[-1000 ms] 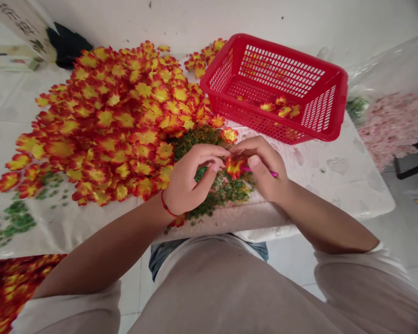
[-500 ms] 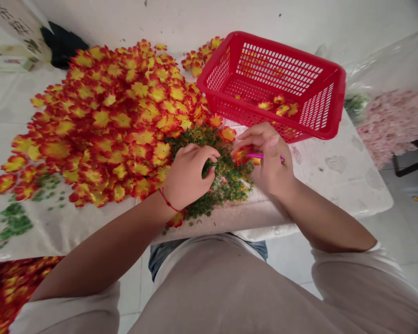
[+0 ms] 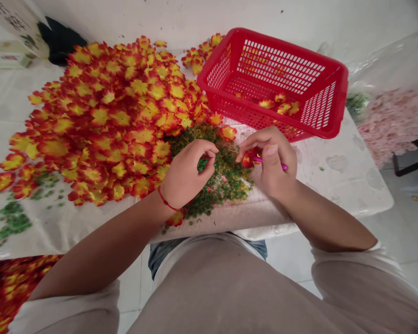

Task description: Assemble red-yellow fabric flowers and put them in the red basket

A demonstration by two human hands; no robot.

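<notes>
My right hand (image 3: pixel 270 162) is closed round a pink-handled needle tool (image 3: pixel 264 160) with an orange-and-yellow fabric flower (image 3: pixel 248 158) threaded on it; the thin metal tip points left. My left hand (image 3: pixel 187 174), a red string on its wrist, is pinched over the heap of small green plastic pieces (image 3: pixel 223 176), its fingertips close to the needle tip. What the pinch holds is too small to make out. A big pile of orange-yellow fabric flowers (image 3: pixel 104 120) covers the table to the left.
A red plastic basket (image 3: pixel 275 83) with a few flowers inside stands behind my right hand. Pink flowers (image 3: pixel 393 120) lie in plastic at the far right. Scattered green pieces (image 3: pixel 10 222) sit at the left. The table edge runs just below my hands.
The hands parted after meeting at the flower; the left dipped to the green heap and has come back up toward the needle. The right hand keeps the tool and flower.
</notes>
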